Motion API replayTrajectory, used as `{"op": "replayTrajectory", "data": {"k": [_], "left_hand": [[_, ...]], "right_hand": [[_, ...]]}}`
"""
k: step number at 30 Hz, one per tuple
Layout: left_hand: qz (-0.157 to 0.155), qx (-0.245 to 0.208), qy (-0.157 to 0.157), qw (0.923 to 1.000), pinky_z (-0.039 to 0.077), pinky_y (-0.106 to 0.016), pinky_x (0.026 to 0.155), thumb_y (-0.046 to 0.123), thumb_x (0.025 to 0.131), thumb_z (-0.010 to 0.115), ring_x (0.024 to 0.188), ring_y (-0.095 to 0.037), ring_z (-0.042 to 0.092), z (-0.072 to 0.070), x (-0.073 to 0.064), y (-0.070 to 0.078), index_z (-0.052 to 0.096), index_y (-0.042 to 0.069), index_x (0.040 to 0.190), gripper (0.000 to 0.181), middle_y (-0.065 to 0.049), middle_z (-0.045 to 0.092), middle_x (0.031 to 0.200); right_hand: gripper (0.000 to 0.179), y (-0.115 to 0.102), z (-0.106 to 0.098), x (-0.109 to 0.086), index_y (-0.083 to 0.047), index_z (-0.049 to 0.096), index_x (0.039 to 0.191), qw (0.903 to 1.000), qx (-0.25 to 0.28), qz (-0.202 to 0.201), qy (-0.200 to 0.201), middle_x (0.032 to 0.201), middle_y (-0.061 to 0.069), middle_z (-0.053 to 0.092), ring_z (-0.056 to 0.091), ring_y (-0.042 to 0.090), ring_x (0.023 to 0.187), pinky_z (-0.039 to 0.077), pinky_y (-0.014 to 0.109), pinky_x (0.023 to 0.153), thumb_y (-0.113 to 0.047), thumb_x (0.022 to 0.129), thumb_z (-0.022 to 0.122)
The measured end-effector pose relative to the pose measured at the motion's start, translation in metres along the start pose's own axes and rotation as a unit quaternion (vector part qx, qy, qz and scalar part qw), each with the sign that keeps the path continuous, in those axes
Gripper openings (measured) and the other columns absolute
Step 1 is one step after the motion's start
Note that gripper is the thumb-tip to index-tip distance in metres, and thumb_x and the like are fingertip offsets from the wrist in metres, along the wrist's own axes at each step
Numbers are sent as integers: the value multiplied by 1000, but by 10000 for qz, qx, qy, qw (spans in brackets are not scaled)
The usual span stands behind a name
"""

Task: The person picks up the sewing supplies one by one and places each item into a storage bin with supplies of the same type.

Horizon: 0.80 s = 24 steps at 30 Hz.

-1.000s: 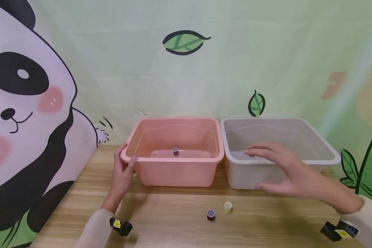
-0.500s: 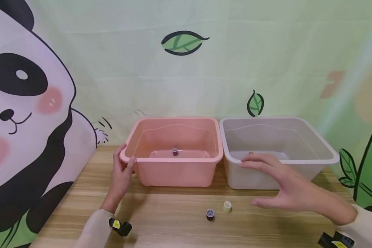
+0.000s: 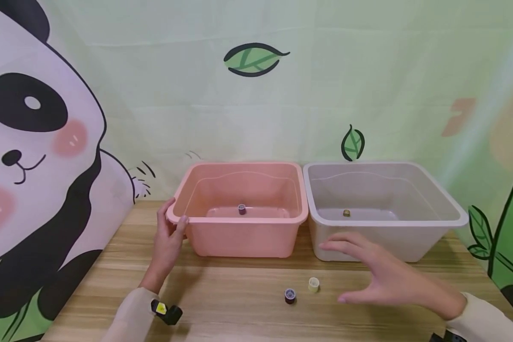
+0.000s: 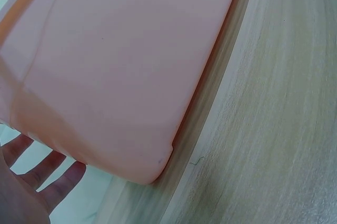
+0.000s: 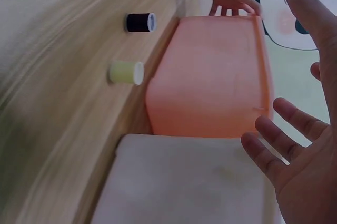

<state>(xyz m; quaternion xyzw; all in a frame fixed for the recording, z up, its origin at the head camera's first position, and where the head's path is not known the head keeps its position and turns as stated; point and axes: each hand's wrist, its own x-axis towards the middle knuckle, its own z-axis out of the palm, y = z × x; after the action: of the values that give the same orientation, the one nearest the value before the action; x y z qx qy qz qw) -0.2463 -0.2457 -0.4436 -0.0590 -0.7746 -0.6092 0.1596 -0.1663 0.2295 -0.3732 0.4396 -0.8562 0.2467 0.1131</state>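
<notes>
My left hand (image 3: 167,242) grips the near left corner of a pink plastic tub (image 3: 243,237), with the thumb at the front rim and the fingers along the side. My right hand (image 3: 380,275) is held in the air, fingers and thumb spread apart, holding nothing, before a light grey tub (image 3: 367,242). To its left on the table stand a pale yellow thread spool (image 3: 314,285) and a dark thread spool (image 3: 289,296); both show in the right wrist view too. One small dark spool (image 3: 242,209) is inside the pink tub. A gold-brown one, also a spool (image 3: 346,213), lies in the grey tub.
The two tubs stand side by side on a wood-grain table (image 3: 231,304), close against a green cloth backdrop (image 3: 256,114) printed with a panda and leaves. Small black cameras are strapped at both wrists.
My right hand has drawn back from over the grey tub, down and to the left toward the spools on the table. The gold-brown spool in the grey tub is now uncovered. My left hand stays put.
</notes>
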Motion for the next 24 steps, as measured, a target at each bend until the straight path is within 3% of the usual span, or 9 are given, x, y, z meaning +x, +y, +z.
{"op": "replayTrajectory", "data": {"k": [11, 19, 24], "left_hand": [[-104, 41, 6, 9999, 54, -18, 86, 41, 107, 53, 134, -31, 49, -1, -1, 1, 18, 39, 160, 64, -4, 31, 164], [-81, 19, -8, 10000, 55, -19, 86, 38, 107, 53, 133, -31, 50, 0, 0, 1, 18, 39, 160, 63, -4, 32, 164], [-14, -36, -10, 10000, 55, -19, 86, 36, 108, 53, 135, -33, 49, 0, 0, 1, 19, 38, 159, 62, -4, 32, 164]], "right_hand": [[82, 15, 26, -3, -28, 54, 147, 9994, 94, -260, 198, 143, -7, 53, 54, 13, 128, 50, 34, 101, -49, 76, 89], [79, 23, 45, -5, -34, 52, 146, 9993, 326, 161, -74, 142, -9, 54, 54, 14, 128, 51, 47, 101, -46, 77, 89], [81, 29, 60, -9, -30, 56, 145, 9992, 296, 223, -175, 141, -6, 55, 54, 16, 127, 51, 51, 100, -37, 73, 93]]}}
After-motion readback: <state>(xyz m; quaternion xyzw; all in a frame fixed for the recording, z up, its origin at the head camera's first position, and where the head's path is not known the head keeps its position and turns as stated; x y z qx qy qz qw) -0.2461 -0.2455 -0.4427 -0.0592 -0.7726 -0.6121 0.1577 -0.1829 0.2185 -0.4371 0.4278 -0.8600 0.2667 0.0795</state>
